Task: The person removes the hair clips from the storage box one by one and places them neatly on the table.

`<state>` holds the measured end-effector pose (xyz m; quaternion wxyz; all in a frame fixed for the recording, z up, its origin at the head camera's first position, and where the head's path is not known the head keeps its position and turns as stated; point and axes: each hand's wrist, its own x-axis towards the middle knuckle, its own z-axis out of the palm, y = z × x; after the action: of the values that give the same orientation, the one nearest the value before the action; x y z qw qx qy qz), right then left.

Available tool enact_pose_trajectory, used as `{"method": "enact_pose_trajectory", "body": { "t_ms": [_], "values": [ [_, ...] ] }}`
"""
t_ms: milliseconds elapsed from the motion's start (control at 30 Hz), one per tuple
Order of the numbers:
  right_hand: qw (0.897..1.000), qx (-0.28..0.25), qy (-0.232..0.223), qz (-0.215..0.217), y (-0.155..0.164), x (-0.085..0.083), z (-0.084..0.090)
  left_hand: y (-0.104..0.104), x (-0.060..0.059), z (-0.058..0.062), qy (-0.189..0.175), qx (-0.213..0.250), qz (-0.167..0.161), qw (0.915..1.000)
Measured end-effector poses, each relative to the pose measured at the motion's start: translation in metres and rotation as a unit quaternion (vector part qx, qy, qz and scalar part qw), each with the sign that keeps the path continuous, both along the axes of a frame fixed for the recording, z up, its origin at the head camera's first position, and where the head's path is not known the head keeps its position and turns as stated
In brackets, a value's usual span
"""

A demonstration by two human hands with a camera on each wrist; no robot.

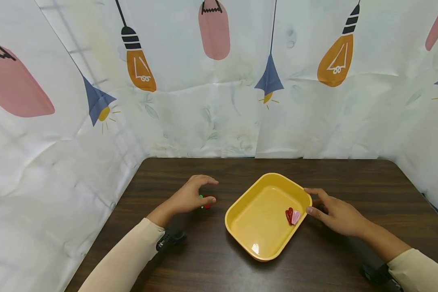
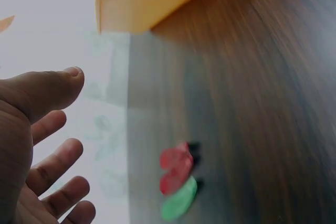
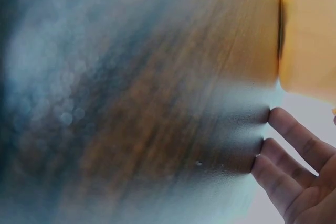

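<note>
My left hand [image 1: 190, 197] hovers over the table's left half, thumb and fingers spread apart with nothing between them. Just beside its thumb lie a small red lobed piece [image 2: 177, 169] and a small green oval piece [image 2: 180, 201], side by side on the wood; the hand partly covers them in the head view. A yellow tray [image 1: 241, 198] sits tilted at an angle near the middle. Inside, by its right wall, are a small red piece [image 1: 289, 216] and a pink piece [image 1: 296, 217]. My right hand [image 1: 341, 215] touches the tray's right corner with extended thumb and forefinger; other fingertips [image 3: 261, 163] rest on the table.
The dark wood-grain table [image 1: 190, 259] ends at a white curtain [image 1: 219, 121] printed with lamps and bulbs, which hangs behind it and along the left. A black wrist strap [image 1: 169, 239] is on the left forearm.
</note>
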<state>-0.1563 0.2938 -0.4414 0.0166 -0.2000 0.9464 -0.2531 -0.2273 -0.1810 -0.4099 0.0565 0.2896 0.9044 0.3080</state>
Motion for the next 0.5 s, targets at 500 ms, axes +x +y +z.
{"method": "enact_pose_trajectory", "body": {
  "t_ms": [500],
  "values": [
    [1.0, 0.001, 0.0, -0.006, 0.001, -0.001, -0.002, 0.035, 0.003, 0.025, 0.027, 0.029, -0.058, 0.9975]
  ]
}}
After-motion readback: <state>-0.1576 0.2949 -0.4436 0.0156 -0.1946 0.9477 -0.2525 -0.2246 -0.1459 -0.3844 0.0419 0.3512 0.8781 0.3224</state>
